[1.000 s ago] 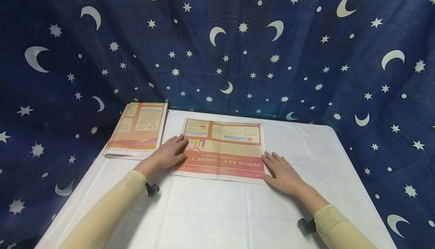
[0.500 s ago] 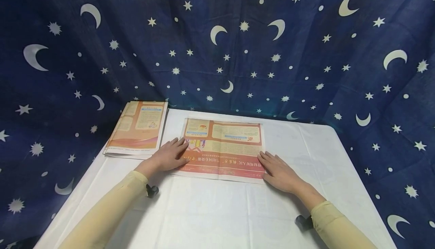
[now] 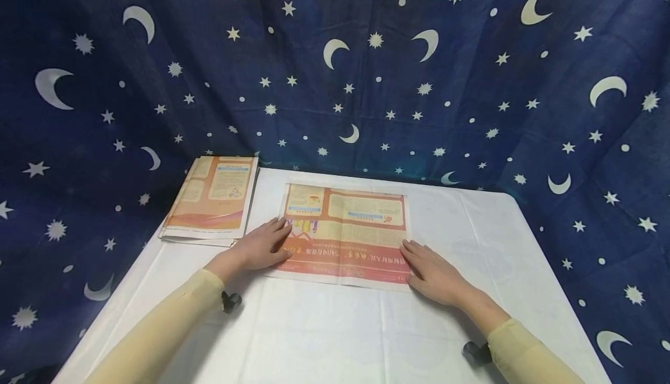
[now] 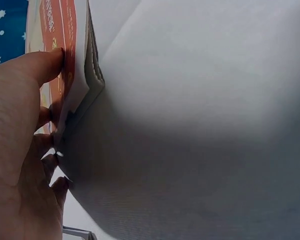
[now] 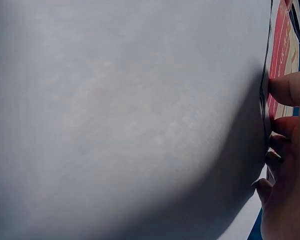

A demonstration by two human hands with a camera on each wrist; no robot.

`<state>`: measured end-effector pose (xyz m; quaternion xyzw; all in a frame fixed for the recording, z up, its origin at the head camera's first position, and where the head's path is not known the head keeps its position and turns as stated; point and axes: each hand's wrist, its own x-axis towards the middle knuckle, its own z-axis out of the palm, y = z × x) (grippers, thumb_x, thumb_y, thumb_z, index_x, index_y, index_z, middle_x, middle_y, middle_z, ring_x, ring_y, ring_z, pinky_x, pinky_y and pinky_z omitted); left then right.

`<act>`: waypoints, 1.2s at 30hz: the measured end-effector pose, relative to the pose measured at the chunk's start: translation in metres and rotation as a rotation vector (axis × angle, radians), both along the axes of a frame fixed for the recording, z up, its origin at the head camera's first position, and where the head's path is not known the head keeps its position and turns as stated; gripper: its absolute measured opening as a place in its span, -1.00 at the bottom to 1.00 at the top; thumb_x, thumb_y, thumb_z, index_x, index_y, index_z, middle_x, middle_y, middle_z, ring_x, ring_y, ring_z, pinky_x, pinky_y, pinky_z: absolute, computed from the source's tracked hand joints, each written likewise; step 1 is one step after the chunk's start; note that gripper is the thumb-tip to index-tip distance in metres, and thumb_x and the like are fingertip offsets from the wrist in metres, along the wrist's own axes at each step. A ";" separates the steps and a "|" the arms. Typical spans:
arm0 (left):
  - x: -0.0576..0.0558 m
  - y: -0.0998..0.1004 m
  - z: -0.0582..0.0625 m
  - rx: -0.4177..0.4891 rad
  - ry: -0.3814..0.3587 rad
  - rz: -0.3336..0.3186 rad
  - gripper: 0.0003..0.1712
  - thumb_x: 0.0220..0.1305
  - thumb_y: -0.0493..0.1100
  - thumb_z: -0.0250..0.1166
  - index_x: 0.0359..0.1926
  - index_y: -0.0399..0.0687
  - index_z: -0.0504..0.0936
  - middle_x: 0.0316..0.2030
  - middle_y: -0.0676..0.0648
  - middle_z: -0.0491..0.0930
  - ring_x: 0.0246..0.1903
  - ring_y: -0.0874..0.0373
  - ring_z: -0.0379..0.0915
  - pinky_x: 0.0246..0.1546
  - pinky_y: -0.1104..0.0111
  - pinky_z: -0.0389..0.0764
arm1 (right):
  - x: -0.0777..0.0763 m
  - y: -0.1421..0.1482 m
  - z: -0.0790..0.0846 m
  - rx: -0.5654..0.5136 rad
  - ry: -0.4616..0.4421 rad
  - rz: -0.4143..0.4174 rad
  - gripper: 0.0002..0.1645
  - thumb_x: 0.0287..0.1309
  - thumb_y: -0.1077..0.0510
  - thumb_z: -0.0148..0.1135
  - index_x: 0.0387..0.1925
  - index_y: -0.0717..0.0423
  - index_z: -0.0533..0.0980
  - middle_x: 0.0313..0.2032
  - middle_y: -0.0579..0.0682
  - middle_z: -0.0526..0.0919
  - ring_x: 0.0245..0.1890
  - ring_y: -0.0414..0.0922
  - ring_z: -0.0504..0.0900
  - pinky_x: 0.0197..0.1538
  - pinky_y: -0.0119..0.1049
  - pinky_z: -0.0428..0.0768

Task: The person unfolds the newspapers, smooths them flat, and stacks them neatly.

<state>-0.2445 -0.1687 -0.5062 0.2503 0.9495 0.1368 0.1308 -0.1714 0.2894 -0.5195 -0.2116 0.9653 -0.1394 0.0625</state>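
A folded newspaper [image 3: 348, 234] with orange and red printing lies flat on the white-covered table, a vertical crease down its middle. My left hand [image 3: 259, 249] rests at its left edge, fingers extended. In the left wrist view the thumb [image 4: 52, 62] lies on the red band, and the folded layers show at the near corner. On the opposite side my right hand [image 3: 433, 273] touches the right edge with fingers stretched forward. The right wrist view shows that thumb [image 5: 285, 89] on the red strip [image 5: 280, 50], other fingertips along the paper's side.
A stack of folded newspapers [image 3: 214, 198] lies at the table's back left corner, close to my left hand. The white tablecloth [image 3: 335, 337] spreads in front and to the right. A dark blue curtain [image 3: 335, 81] with moons and stars hangs behind the table.
The newspaper has shifted slightly toward me and to the right, with both hands moving along at its edges. The stack at the back left has stayed put.
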 end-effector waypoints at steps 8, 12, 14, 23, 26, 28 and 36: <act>0.011 0.000 0.005 0.003 0.005 -0.052 -0.12 0.44 0.26 0.19 0.60 0.00 0.17 0.60 -0.17 -0.01 0.57 -0.16 -0.13 0.48 -0.07 0.13 | 0.010 0.006 0.000 -0.010 0.022 0.020 -0.14 0.35 -0.05 0.25 0.55 0.13 0.22 0.56 0.03 0.16 0.55 0.05 0.12 0.51 0.10 0.15; 0.011 -0.004 0.006 0.003 0.001 -0.053 -0.26 0.51 0.05 0.13 0.60 0.04 0.18 0.60 -0.13 0.00 0.57 -0.13 -0.11 0.48 -0.06 0.14 | 0.011 0.007 -0.001 -0.026 0.029 0.026 -0.15 0.33 -0.04 0.26 0.54 0.14 0.24 0.56 0.05 0.18 0.55 0.07 0.13 0.49 0.14 0.19; 0.009 -0.007 0.006 0.002 0.007 -0.054 -0.29 0.51 -0.06 0.11 0.60 0.05 0.18 0.60 -0.12 0.02 0.56 -0.13 -0.09 0.48 -0.06 0.15 | 0.011 0.007 -0.001 -0.032 0.024 0.021 -0.14 0.33 -0.05 0.27 0.55 0.13 0.23 0.56 0.04 0.17 0.55 0.07 0.12 0.49 0.15 0.19; 0.004 -0.019 0.015 0.034 -0.004 -0.060 -0.25 0.44 -0.24 0.16 0.59 0.10 0.22 0.59 -0.14 0.04 0.55 -0.16 -0.05 0.47 -0.08 0.16 | 0.011 0.008 -0.001 -0.033 0.016 0.023 -0.12 0.33 -0.08 0.28 0.56 0.10 0.22 0.56 0.02 0.17 0.55 0.07 0.12 0.49 0.16 0.19; 0.004 -0.022 0.016 0.042 0.018 -0.082 -0.32 0.49 -0.18 0.16 0.57 0.09 0.27 0.58 -0.18 0.07 0.53 -0.21 -0.01 0.45 -0.11 0.18 | 0.011 0.009 -0.002 -0.035 0.018 0.025 -0.12 0.33 -0.07 0.28 0.56 0.10 0.22 0.56 0.03 0.17 0.55 0.07 0.12 0.49 0.15 0.18; 0.003 -0.024 0.015 0.048 0.041 -0.100 -0.36 0.51 -0.14 0.15 0.55 0.09 0.30 0.57 -0.19 0.09 0.53 -0.21 0.00 0.45 -0.11 0.19 | 0.011 0.009 -0.003 -0.036 0.018 0.024 -0.12 0.33 -0.08 0.27 0.56 0.10 0.22 0.57 0.02 0.16 0.56 0.06 0.11 0.50 0.14 0.17; -0.009 -0.023 0.004 0.076 0.165 -0.113 -0.37 0.48 -0.21 0.19 0.51 0.17 0.39 0.55 -0.14 0.16 0.52 -0.20 0.03 0.44 -0.12 0.21 | 0.010 0.008 -0.004 -0.042 0.016 0.021 -0.12 0.33 -0.08 0.27 0.56 0.09 0.22 0.57 0.01 0.16 0.56 0.05 0.10 0.51 0.13 0.15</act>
